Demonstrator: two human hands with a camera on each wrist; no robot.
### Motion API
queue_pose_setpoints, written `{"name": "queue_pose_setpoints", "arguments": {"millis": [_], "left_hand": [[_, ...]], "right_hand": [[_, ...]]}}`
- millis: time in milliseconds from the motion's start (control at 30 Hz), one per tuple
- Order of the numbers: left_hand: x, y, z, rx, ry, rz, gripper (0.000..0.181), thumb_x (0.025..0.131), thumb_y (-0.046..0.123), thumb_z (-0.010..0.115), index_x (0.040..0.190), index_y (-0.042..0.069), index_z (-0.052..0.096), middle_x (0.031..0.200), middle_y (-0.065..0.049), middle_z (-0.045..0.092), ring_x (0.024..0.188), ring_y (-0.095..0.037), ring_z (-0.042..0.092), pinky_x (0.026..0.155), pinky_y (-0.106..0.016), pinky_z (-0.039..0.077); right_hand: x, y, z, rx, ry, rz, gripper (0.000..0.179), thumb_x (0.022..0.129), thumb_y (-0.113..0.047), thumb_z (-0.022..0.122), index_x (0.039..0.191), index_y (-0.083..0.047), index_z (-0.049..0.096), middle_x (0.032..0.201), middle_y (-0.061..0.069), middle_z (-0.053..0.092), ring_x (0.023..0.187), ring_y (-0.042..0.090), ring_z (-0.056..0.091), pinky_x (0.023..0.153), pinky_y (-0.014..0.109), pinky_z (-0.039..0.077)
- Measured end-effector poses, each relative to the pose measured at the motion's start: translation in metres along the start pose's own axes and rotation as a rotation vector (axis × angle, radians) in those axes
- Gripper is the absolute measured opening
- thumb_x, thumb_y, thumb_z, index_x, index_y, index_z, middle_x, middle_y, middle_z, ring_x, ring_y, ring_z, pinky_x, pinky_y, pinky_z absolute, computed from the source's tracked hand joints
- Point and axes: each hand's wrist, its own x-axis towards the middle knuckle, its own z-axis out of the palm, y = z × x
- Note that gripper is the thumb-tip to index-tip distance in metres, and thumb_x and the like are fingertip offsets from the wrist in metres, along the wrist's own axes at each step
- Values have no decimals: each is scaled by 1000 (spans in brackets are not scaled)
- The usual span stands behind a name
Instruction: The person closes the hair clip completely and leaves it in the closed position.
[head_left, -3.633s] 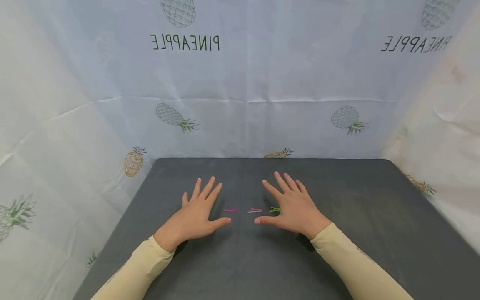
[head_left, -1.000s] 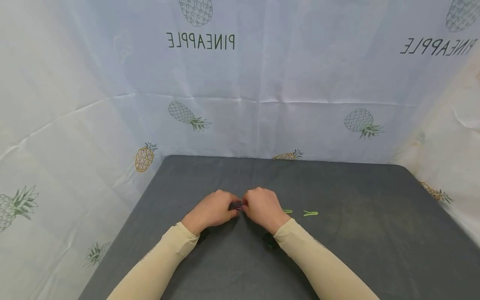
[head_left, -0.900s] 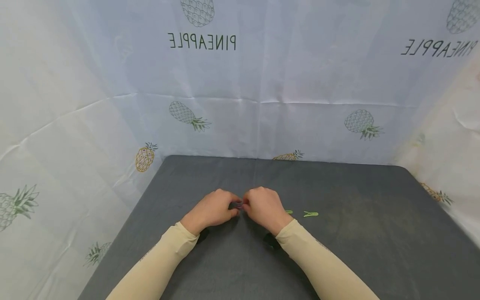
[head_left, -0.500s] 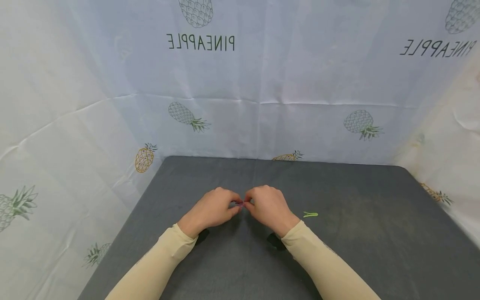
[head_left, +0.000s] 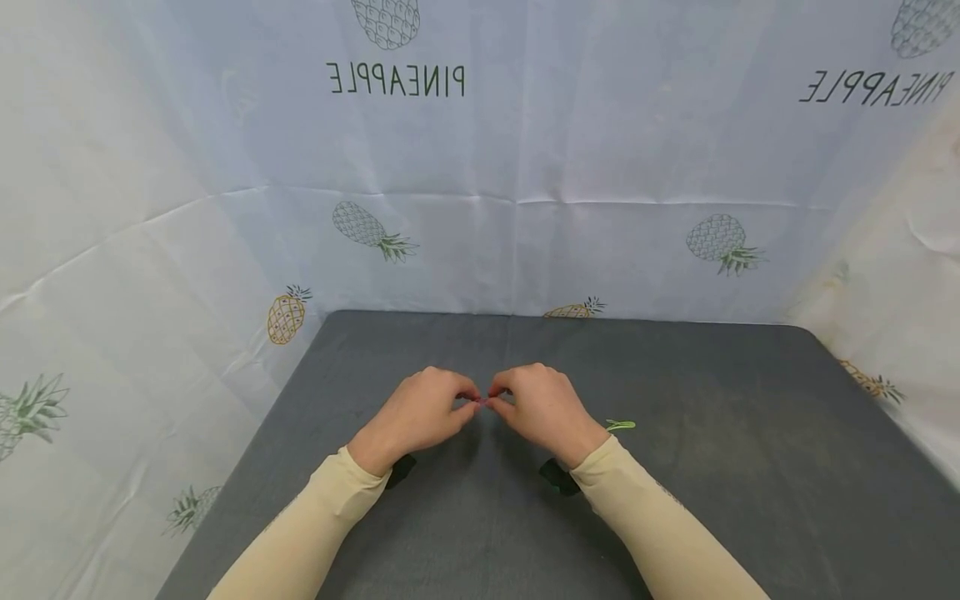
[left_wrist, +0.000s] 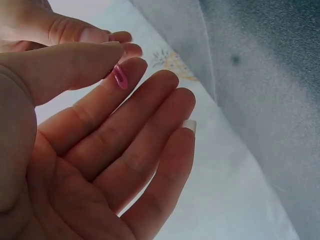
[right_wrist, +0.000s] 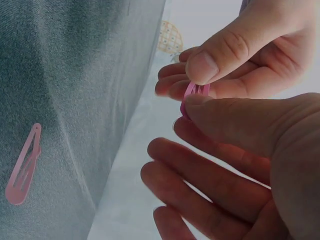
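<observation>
A magenta snap hair clip [head_left: 482,402] is held in the air between the two hands, over the dark table. My left hand [head_left: 420,410] pinches one end with thumb and index finger; my right hand [head_left: 546,410] pinches the other end. In the left wrist view the clip's rounded tip [left_wrist: 120,78] pokes out past the thumb, and the other left fingers are loosely extended. The right wrist view shows the clip's slotted body [right_wrist: 196,90] between both thumbs. Whether the clip is snapped open or closed I cannot tell.
A light pink snap clip [right_wrist: 24,167] lies on the table in the right wrist view. A green clip [head_left: 621,425] lies just beyond the right wrist. Pineapple-print curtains [head_left: 615,150] enclose the grey table [head_left: 720,467] at the back and sides.
The hands, spread open over the table at first, have come together, and the magenta clip has been picked up. In the last second both hands have risen slightly and the right has shifted right.
</observation>
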Motion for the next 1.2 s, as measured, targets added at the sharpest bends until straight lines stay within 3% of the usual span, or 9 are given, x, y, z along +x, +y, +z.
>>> {"name": "queue_pose_setpoints", "arguments": {"millis": [367,500,700,1200], "left_hand": [[1,1,-3,-23,15,18,13,102,18,76,110,15,85,105,0,83,97,-22,79,88,-44,64],[1,1,-4,-13,22,12,12,102,20,77,110,17,85,105,1,83,98,-20,79,87,-43,64],[0,-1,-5,-25,27,0,13,101,23,78,110,19,86,105,4,83,98,-16,78,88,-40,64],[1,-2,-9,-15,53,33,14,101,23,77,111,18,86,105,5,83,97,-14,78,88,-39,64]], "right_hand": [[0,2,-2,25,-12,-34,4,97,-22,84,100,-21,86,92,-6,82,78,10,74,70,31,61],[0,2,-2,30,-7,-38,4,96,-21,84,99,-20,87,91,-6,82,74,8,72,67,29,60],[0,2,-4,59,-26,-30,5,98,-21,83,100,-18,86,88,-6,80,59,-1,57,57,22,50],[1,4,-7,67,-33,-23,9,99,-24,81,104,-18,85,87,-7,80,54,-6,54,62,26,53]]}}
